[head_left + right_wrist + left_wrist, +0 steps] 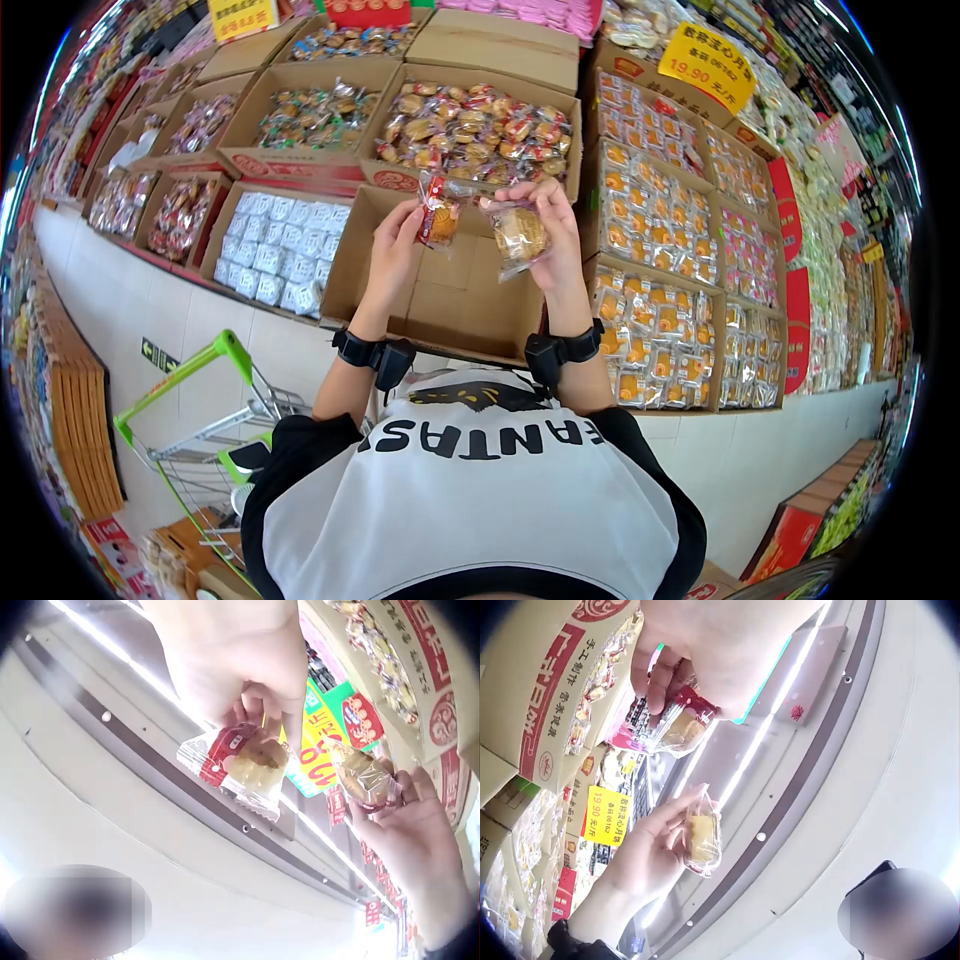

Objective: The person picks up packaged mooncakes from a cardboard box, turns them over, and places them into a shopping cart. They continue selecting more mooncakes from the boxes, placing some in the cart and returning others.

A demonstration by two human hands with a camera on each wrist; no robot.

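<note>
Both hands are raised above a cardboard box, each with a wrapped pastry. The left hand [399, 240] pinches a red-and-clear packet [439, 222] between thumb and fingers; the left wrist view shows this packet [685, 729] hanging from the curled fingers. The right hand [556, 235] grips a clear packet with a round golden pastry [519, 236]. In the right wrist view the packet in the right hand [253, 761] shows a red printed part and a pale side. The two packets are side by side, apart from each other.
Under the hands is a cardboard box [345, 270] with bare inner walls. Around it stand boxes of wrapped pastries [480, 130], white packets [275, 245] and orange-labelled packets [655, 225]. A green-handled shopping cart [185, 375] stands at lower left.
</note>
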